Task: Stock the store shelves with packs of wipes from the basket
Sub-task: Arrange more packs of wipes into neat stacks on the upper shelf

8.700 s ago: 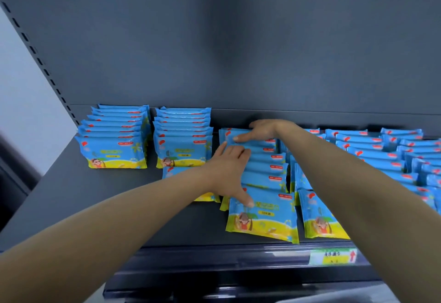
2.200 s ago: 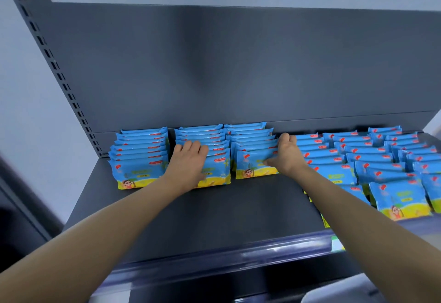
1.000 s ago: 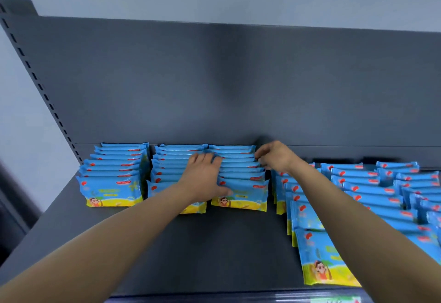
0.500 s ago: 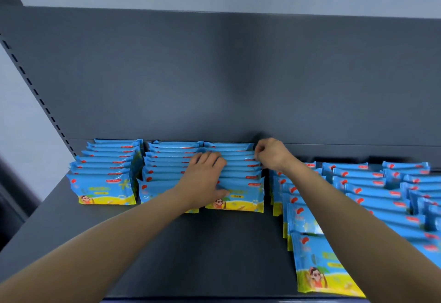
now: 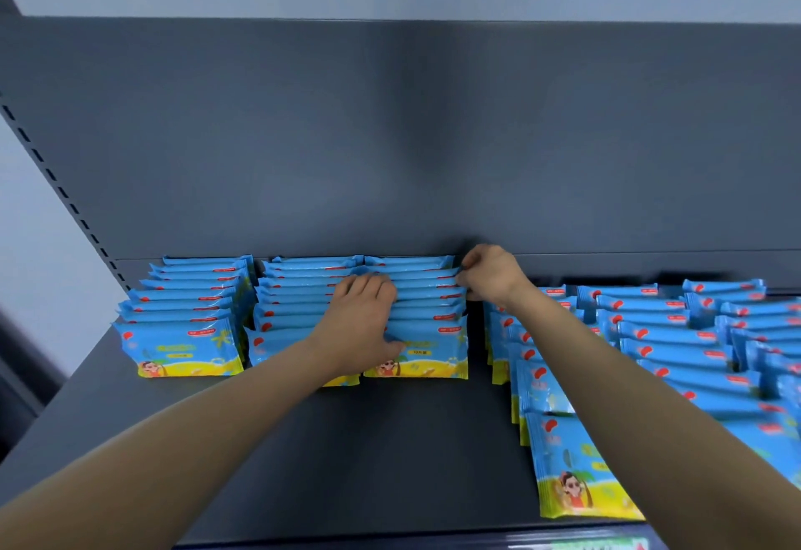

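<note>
Blue and yellow packs of wipes stand in rows on the dark grey shelf (image 5: 390,441). Three tidy rows sit at the back: a left row (image 5: 186,324), a second row (image 5: 290,302) and a third row (image 5: 424,311). My left hand (image 5: 359,328) lies flat across the second and third rows, thumb on the front pack of the third row. My right hand (image 5: 490,274) touches the right ends of the back packs of the third row, fingers curled. A looser row (image 5: 559,432) runs under my right forearm toward the shelf front. No basket is in view.
More rows of the same packs (image 5: 702,333) fill the shelf's right side. The shelf back panel (image 5: 390,138) rises behind the rows. A perforated upright (image 5: 56,185) stands at the left. A price label (image 5: 602,545) shows on the front rail. Bare shelf lies in front of the left rows.
Over the last second my hands have barely shifted on the third row; the right hand stays at its back right end. Earlier the third row was pushed back level with the left rows.
</note>
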### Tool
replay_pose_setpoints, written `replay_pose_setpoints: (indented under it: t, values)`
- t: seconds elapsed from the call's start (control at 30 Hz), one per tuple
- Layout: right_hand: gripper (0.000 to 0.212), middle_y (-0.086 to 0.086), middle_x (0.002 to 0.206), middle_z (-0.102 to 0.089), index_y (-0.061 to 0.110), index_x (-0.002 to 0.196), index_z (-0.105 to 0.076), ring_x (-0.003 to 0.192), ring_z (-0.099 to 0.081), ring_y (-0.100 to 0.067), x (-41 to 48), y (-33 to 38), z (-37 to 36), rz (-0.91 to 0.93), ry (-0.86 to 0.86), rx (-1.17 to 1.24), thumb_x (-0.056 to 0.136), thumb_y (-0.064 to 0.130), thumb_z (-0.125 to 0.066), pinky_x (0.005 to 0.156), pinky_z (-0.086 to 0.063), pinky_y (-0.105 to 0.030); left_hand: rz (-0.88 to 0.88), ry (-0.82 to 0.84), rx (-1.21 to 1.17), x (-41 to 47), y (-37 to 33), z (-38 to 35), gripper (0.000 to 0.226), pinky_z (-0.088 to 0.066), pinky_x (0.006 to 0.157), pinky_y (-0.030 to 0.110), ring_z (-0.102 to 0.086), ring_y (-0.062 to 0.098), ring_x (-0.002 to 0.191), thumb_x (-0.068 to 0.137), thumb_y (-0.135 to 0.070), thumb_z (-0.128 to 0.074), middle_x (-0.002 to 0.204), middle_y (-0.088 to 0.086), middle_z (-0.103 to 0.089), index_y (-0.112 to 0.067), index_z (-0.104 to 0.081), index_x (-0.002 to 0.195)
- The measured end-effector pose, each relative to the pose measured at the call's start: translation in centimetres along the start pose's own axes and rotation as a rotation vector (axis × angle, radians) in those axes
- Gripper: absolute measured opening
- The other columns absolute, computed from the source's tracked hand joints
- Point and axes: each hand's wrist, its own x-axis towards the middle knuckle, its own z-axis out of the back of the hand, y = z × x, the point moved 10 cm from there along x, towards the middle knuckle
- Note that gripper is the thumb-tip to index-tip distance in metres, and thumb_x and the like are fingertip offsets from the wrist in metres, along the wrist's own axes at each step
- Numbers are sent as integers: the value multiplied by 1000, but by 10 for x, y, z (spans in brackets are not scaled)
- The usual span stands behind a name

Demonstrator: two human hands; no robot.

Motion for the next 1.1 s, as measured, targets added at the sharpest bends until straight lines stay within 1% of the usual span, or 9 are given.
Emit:
replay_pose_setpoints:
  t: [0.07, 0.27, 0.37, 0.47, 0.6, 0.7, 0.83, 1.0, 1.1]
  values:
    - [21, -14, 106, -61, 8, 100, -62, 90, -66, -28, 0, -1, -2, -27, 17, 37, 80, 3, -63, 78, -59, -41, 8, 5, 0, 0, 2, 2, 59, -12, 114, 33, -30, 18, 130, 77, -50, -59, 139, -1, -37, -18, -41, 123]
    - [7, -12, 92, -63, 8, 83, -65, 83, -65, -25, -2, 9, -5, 2, 41, -14, 82, 1, -63, 76, -58, -36, 39, 13, -6, -3, 5, 2, 78, -8, 115, 34, -22, 18, 135, 80, -52, -56, 145, -1, -29, -19, -24, 143]
    - [13, -8, 92, -62, 10, 95, -67, 82, -61, -20, 0, 10, -8, 8, 55, 52, 84, 6, -62, 70, -56, -30, 23, 72, 49, -1, 5, -4, 83, 3, 117, 37, -6, 20, 144, 81, -56, -52, 156, 3, -10, -18, -17, 147]
    - [22, -2, 95, -63, 14, 108, -67, 85, -60, -17, 5, 15, -6, 54, 25, 44, 88, 13, -59, 77, -56, -32, 32, 150, 15, 3, 8, -12, 86, 8, 117, 38, -1, 19, 145, 81, -57, -53, 157, 3, -4, -18, -13, 147]
    - [18, -2, 86, -63, 16, 90, -69, 77, -59, -17, 12, 23, -4, 85, -25, -57, 83, 3, -59, 67, -55, -28, 25, 158, 23, 6, 9, -11, 86, 4, 118, 39, -6, 20, 145, 79, -57, -55, 156, 5, -12, -18, -17, 146]
    - [29, -3, 86, -65, 20, 75, -65, 78, -62, -20, 16, 30, -6, 107, -47, -144, 78, -4, -50, 71, -56, -30, 26, 151, 27, 7, 10, -10, 87, 4, 118, 38, -7, 19, 145, 78, -59, -55, 156, 4, -14, -18, -18, 145]
    - [23, -2, 95, -69, 23, 77, -66, 89, -64, -18, 20, 33, -13, 108, -9, -224, 81, 2, -56, 77, -53, -25, 28, 157, 50, 8, 9, -11, 88, 5, 118, 38, -5, 21, 145, 81, -59, -53, 156, 6, -12, -15, -16, 147]
    - [16, -3, 93, -69, 22, 76, -65, 88, -64, -19, 23, 35, -14, 128, -10, -254, 82, 7, -63, 76, -53, -27, 46, 181, 106, 4, 3, -17, 87, 9, 116, 39, 5, 24, 145, 87, -57, -43, 157, 12, 0, -8, -5, 148]
    - [16, -9, 94, -67, 17, 78, -63, 89, -62, -26, 21, 39, -16, 149, -20, -310, 85, 5, -56, 77, -53, -32, 58, 223, 143, 3, 4, -24, 97, 11, 117, 43, 9, 26, 145, 84, -66, -40, 157, 14, 7, -7, 2, 148]
